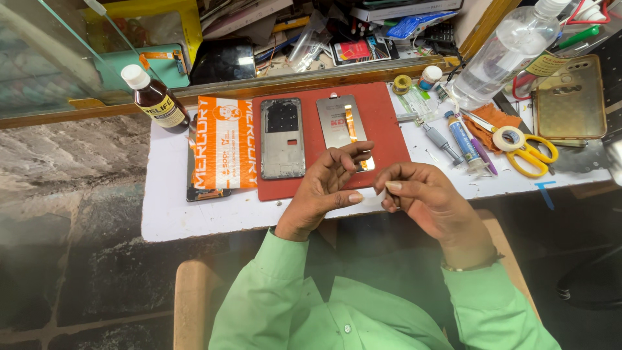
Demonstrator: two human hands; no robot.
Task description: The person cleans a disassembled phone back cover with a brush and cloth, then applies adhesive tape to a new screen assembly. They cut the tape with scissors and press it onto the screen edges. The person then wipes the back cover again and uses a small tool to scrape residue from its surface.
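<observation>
Two hands, left hand [322, 191], right hand [424, 198], pinch white strip [372, 198]; brown bottle [155, 98] capped.

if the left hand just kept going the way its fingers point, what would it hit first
The left hand points its fingers up and to the right, away from the person. Straight on, it would probably first meet the silver phone screen panel lying on the red mat; its fingertips already overlap the panel's lower edge, though height above it is unclear.
</observation>
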